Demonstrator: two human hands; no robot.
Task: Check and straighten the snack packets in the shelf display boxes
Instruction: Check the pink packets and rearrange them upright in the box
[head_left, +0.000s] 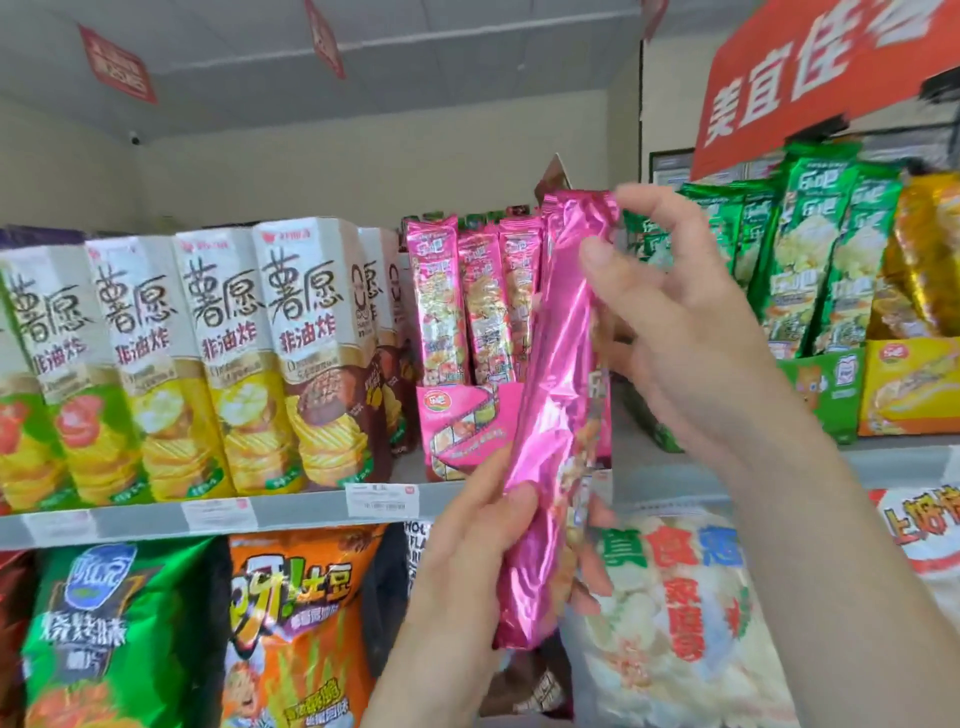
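While aloft, packet (553, 395) before box (457, 421) edge

Open room above the pink box, crowded at its sides

Clear air lies above the upright pink foil packets (467, 291) in the pink cardboard display box (457, 421). Tall white chip cartons (311, 353) press against its left side, and a green cardboard display box (810, 389) stands near on the right. A long pink foil packet (550, 395), held by the left hand (467, 545) and right hand (691, 322), covers its front right.

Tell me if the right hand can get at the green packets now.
Likely not yet: the right hand grips the pink packet, though the green packets stand unblocked just behind it.
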